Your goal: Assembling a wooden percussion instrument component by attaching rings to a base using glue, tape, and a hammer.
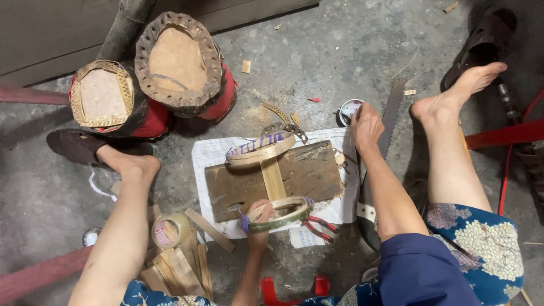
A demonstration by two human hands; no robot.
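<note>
The left hand [259,218] grips the near bamboo ring [279,213] of a frame lying on a wooden board [309,173]. Far right, the right hand [366,126] reaches a small round tin [348,110], fingers curled, perhaps pinching something.

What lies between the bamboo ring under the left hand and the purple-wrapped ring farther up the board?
In the head view, a flat bamboo strip runs between the near ring, gripped by the left hand, and the far ring, over the wooden board.

One head-worn camera looked steeply down at the floor [340,51], close above the left hand [259,218] and right hand [366,126], feet beyond them.
</note>
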